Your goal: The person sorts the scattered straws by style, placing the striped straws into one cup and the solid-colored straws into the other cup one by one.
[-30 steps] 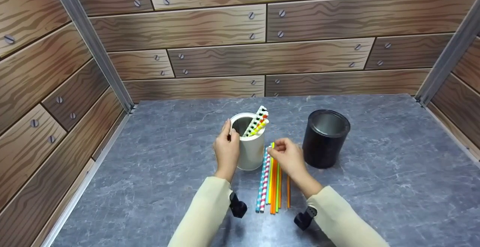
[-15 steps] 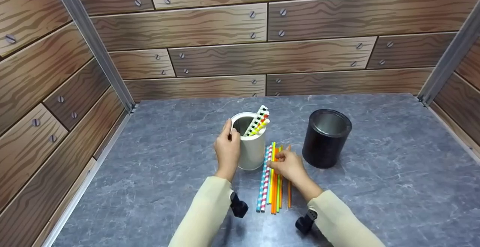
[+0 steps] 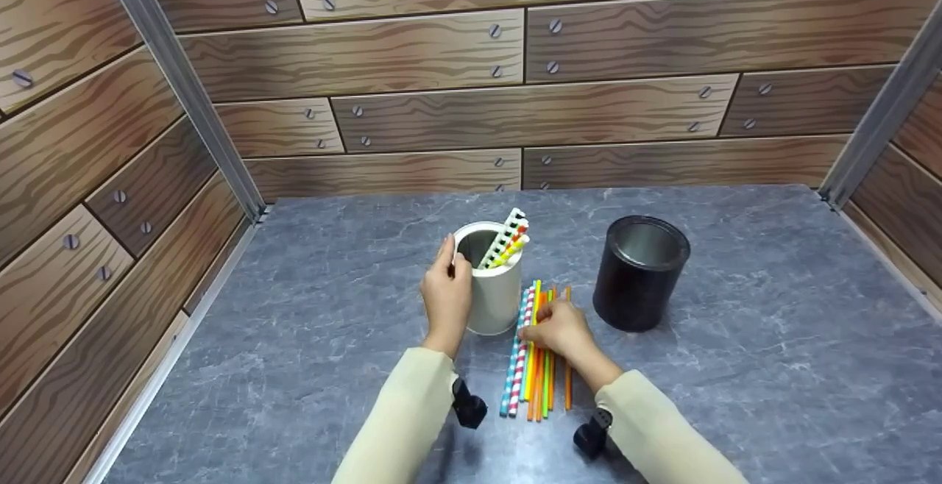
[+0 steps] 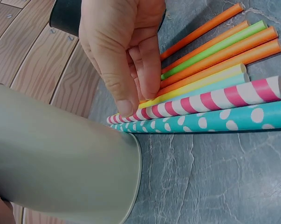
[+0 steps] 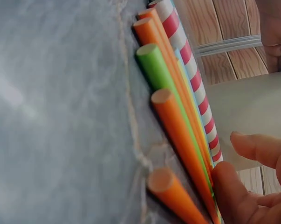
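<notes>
A white cylindrical canister stands upright on the table. My left hand grips its left rim. Several patterned paper straws lean inside it, including black-and-white and yellow ones. Beside its base lies a bundle of paper straws: a teal one with white dots, a red-and-white striped one, a yellow one, a green one and several orange ones. My right hand is over the bundle, thumb and forefinger parted. Its thumb tip is at the striped straw, its other fingertips by the yellow and orange straws.
A black cylindrical canister stands upright to the right of the right hand. One orange straw lies a little apart, right of the bundle. Wood-patterned walls enclose the grey marbled table at the back and sides.
My right hand has slid along the straws toward me, from their far ends to nearer their middle. An orange straw's near end has shifted slightly left. The left hand stays on the white canister.
</notes>
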Action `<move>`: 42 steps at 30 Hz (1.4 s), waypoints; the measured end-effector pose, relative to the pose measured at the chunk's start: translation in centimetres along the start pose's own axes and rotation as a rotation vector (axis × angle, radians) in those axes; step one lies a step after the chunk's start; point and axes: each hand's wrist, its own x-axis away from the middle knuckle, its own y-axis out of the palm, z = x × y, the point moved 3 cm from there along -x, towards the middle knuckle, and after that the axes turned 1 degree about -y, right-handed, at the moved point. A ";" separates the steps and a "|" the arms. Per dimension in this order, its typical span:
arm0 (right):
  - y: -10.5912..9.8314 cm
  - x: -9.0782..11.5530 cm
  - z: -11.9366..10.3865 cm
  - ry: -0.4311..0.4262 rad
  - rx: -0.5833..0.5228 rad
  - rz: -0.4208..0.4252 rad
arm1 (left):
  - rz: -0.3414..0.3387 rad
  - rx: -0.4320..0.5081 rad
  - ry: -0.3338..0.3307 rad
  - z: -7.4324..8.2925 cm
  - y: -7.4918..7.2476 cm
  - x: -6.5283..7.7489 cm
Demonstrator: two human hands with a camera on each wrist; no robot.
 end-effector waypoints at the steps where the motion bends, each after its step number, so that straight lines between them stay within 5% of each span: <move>1: 0.1 0.0 0.0 0.002 0.001 -0.004 | -0.001 0.004 -0.001 0.0 0.0 0.0; 19: 1.1 -0.3 -0.6 0.004 -0.120 -0.007 | 0.019 0.010 0.007 0.3 -0.1 -0.1; 42: 1.9 -0.4 -0.4 0.102 -0.465 0.007 | 0.014 -0.021 -0.005 0.1 0.0 -0.1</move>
